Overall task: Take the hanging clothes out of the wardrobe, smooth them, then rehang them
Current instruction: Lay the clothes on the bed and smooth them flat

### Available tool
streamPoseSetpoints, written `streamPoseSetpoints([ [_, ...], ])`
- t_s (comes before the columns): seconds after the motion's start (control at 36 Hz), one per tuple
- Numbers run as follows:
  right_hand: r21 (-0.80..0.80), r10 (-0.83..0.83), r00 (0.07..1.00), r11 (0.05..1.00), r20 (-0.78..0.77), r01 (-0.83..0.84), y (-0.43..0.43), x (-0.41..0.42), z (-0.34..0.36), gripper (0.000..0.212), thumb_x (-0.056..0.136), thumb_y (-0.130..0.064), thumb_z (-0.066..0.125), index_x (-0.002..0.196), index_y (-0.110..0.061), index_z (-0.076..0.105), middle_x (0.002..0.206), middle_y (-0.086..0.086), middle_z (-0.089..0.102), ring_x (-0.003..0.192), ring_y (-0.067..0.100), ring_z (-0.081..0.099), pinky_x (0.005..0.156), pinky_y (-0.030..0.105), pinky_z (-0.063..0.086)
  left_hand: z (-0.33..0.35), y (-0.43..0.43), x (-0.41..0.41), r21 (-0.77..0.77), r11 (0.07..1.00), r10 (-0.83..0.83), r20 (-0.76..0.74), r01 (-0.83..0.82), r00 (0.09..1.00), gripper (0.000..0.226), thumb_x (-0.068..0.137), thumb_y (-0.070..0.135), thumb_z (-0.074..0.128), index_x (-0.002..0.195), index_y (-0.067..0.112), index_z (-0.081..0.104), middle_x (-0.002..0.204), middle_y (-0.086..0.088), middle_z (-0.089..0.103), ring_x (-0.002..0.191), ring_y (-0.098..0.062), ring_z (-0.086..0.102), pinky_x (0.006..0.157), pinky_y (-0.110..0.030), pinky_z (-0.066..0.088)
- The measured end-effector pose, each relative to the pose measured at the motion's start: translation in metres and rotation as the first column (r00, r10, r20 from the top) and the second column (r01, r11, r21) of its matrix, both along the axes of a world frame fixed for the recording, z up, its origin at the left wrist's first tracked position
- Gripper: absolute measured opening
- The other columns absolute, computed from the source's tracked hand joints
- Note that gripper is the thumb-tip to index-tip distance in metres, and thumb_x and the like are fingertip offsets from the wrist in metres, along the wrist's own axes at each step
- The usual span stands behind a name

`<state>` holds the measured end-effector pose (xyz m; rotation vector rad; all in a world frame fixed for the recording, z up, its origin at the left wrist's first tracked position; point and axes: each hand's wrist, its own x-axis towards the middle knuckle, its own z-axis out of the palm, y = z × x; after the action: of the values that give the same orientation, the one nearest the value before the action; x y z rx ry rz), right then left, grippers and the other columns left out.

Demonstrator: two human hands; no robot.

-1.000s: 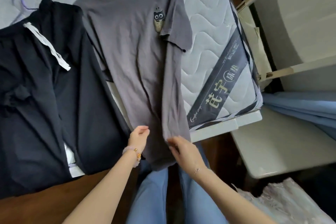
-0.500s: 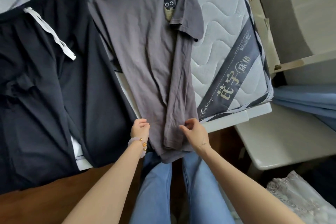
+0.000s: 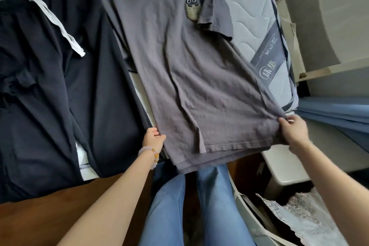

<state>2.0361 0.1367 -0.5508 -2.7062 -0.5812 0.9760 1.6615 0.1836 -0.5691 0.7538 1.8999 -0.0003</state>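
One grey T-shirt [image 3: 189, 86], one pair of black trousers [image 3: 60, 96], one white drawstring [image 3: 58, 26], one mattress [image 3: 249, 16], two hands, one beaded bracelet [image 3: 150, 155]

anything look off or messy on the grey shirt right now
The grey t-shirt has creases running down its middle toward the hem, and its sleeve is folded in beside the cat print. No damage shows.

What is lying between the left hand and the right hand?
In the head view, the grey T-shirt's lower part spans from the left hand to the right hand; both grip it.
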Motion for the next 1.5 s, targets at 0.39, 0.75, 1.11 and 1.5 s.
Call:
streamPoseSetpoints([
  [0.39,-0.134,0.11,0.993,0.984,-0.034,-0.114,0.006,0.022,-0.027,0.024,0.086,-0.018,0.06,0.104,-0.004,0.067,0.112,0.021,0.066,0.109,0.038,0.058,0.093,0.039,0.043,0.013,-0.029,0.075,0.286,0.9,-0.296,-0.15,0.328,0.943,0.032,0.084,0.035,0.063,0.103,0.013,0.051,0.111,-0.004,0.054,0.104,-0.025,0.053,0.084,-0.039,0.048],
  [0.75,-0.098,0.167,0.983,0.98,-0.077,-0.175,-0.002,0.043,-0.027,0.019,0.081,-0.022,0.067,0.096,-0.01,0.069,0.105,0.015,0.069,0.101,0.033,0.062,0.083,0.035,0.044,0.012,-0.027,0.09,0.279,0.957,-0.047,-0.099,0.073,0.994,0.013,0.089,0.019,0.055,0.077,0.014,0.055,0.1,-0.008,0.048,0.087,-0.03,0.055,0.077,-0.03,0.042],
  [1.11,-0.115,0.195,0.981,0.974,-0.006,-0.195,-0.002,0.036,-0.027,0.025,0.085,-0.02,0.063,0.105,-0.006,0.067,0.113,0.019,0.066,0.108,0.037,0.058,0.089,0.038,0.043,0.014,-0.054,-0.005,0.133,0.982,0.144,-0.065,-0.135,0.987,0.01,0.087,0.014,0.06,0.097,0.01,0.059,0.095,-0.005,0.06,0.099,-0.028,0.06,0.084,-0.031,0.047],
  [1.5,-0.089,0.203,0.978,0.976,0.053,-0.198,0.017,0.049,-0.012,0.024,0.089,-0.017,0.059,0.105,0.001,0.063,0.112,0.026,0.063,0.105,0.04,0.057,0.088,0.039,0.043,0.007,-0.033,0.058,0.022,0.988,0.149,0.142,-0.154,0.979,0.019,0.087,0.022,0.06,0.102,0.01,0.057,0.114,-0.008,0.063,0.105,-0.025,0.059,0.098,-0.036,0.046],
])
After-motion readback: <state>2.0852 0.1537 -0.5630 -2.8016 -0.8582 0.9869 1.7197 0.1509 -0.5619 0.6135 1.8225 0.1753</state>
